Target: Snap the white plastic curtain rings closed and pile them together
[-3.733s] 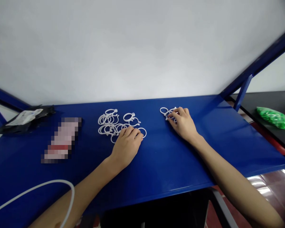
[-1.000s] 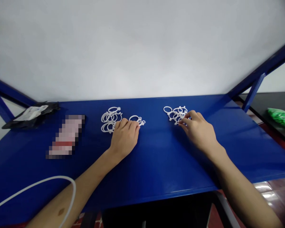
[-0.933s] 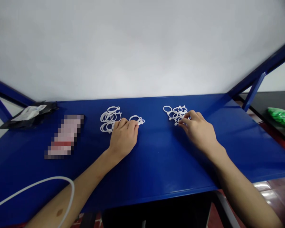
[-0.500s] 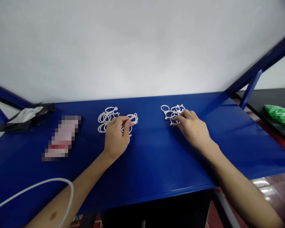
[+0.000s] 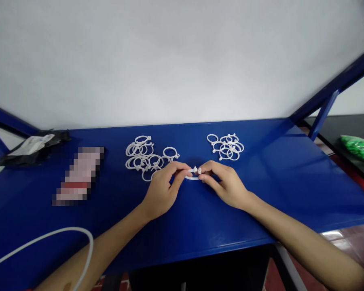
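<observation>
Between my hands, over the middle of the blue table, is a white plastic ring (image 5: pixel 193 178) with small knobs at its ends. My left hand (image 5: pixel 165 188) pinches one side of it between thumb and fingertips. The fingertips of my right hand (image 5: pixel 227 182) pinch the other side, close to the facing knob. A pile of similar white rings (image 5: pixel 142 155) lies beyond and left of my left hand. Another group of white rings (image 5: pixel 227 147) lies beyond my right hand. My fingers hide part of the held ring.
At the far left lies a black plastic package (image 5: pixel 30 147) with a white label. A pixelated flat object (image 5: pixel 81 173) lies nearer. A white cable (image 5: pixel 63 229) loops across my left forearm. Blue frame bars (image 5: pixel 324 115) rise at the right, beside a green bag (image 5: pixel 359 149).
My right hand has come from the right group of rings to the middle. My left hand has moved right, away from the left pile. Both now hold one ring.
</observation>
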Demonstrator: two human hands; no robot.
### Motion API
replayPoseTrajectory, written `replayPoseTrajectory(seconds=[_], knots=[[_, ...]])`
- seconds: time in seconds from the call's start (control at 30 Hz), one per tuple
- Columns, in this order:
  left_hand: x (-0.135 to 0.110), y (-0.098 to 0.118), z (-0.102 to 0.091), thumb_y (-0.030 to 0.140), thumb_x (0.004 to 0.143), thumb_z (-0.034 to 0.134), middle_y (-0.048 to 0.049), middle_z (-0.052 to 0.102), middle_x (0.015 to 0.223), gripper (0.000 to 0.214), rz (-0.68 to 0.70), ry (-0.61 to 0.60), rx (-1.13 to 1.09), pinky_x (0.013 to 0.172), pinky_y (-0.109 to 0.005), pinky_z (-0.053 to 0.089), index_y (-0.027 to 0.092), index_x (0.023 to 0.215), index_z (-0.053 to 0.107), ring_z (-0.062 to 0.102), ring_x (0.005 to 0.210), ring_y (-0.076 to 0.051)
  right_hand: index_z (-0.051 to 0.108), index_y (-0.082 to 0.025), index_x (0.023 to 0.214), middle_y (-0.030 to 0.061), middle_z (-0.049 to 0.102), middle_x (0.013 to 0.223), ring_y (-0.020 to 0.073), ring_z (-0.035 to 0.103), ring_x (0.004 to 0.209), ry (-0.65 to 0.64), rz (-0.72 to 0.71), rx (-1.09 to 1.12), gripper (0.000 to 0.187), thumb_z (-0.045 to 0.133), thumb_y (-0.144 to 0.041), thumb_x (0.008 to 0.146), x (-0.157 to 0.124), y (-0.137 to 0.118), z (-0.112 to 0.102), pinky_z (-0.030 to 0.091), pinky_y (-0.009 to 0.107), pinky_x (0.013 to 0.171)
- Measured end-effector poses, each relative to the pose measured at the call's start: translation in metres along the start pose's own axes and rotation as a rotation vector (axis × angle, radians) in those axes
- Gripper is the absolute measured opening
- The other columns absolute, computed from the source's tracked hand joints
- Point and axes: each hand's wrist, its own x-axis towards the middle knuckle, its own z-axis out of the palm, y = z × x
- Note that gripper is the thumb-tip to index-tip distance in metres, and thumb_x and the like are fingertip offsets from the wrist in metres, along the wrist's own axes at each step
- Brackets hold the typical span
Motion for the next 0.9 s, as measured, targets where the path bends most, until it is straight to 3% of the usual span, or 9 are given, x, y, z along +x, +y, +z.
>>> replayPoseTrajectory(seconds=[0.17, 0.33, 0.5, 0.73, 0.9], knots=[[-0.002, 0.0, 0.002, 0.021, 0.096, 0.059, 0.0002, 0.076, 0.094, 0.01, 0.038, 0.001, 0.035, 0.069, -0.025, 0.056, 0.023, 0.102, 0.067, 0.069, 0.076, -0.012, 0.065, -0.02, 0.101, 0.0012, 0.069, 0.08, 0.0129, 0.063, 0.068, -0.024, 0.099, 0.097, 0.018, 0.057, -0.035, 0.101, 0.001, 0.001, 0.004, 0.05, 0.026, 0.065], [-0.004, 0.002, 0.004, 0.018, 0.093, 0.065, 0.0027, 0.075, 0.091, 0.01, 0.061, 0.019, 0.076, 0.069, -0.022, 0.056, 0.024, 0.101, 0.068, 0.067, 0.074, -0.01, 0.067, -0.02, 0.101, 0.0023, 0.068, 0.087, 0.0133, 0.062, 0.074, -0.05, 0.077, 0.13, 0.017, 0.058, -0.035, 0.1, 0.0, 0.001, 0.006, 0.048, 0.026, 0.065], [-0.007, 0.002, 0.007, 0.012, 0.089, 0.068, 0.0037, 0.072, 0.084, 0.01, 0.097, 0.011, 0.103, 0.067, -0.022, 0.054, 0.022, 0.093, 0.067, 0.064, 0.07, -0.01, 0.065, -0.019, 0.092, 0.0013, 0.063, 0.08, 0.0133, 0.056, 0.072, -0.04, -0.007, 0.059, 0.02, 0.055, -0.032, 0.102, 0.001, -0.001, 0.007, 0.045, 0.027, 0.067], [-0.014, 0.002, 0.017, 0.001, 0.091, 0.059, 0.0011, 0.066, 0.074, 0.017, 0.373, 0.154, 0.191, 0.068, -0.025, 0.054, 0.017, 0.087, 0.06, 0.058, 0.071, -0.012, 0.06, -0.018, 0.09, 0.0005, 0.063, 0.077, 0.0135, 0.051, 0.069, -0.03, -0.196, -0.017, 0.014, 0.056, -0.026, 0.102, -0.001, -0.005, 0.007, 0.044, 0.028, 0.069], [-0.013, -0.001, 0.018, 0.0, 0.091, 0.058, 0.0, 0.066, 0.072, 0.018, 0.493, 0.163, 0.288, 0.067, -0.027, 0.053, 0.017, 0.087, 0.059, 0.057, 0.069, -0.013, 0.062, -0.018, 0.092, 0.0031, 0.066, 0.081, 0.0155, 0.051, 0.071, -0.063, -0.24, -0.124, 0.019, 0.05, -0.027, 0.104, 0.0, -0.003, 0.008, 0.045, 0.03, 0.068]])
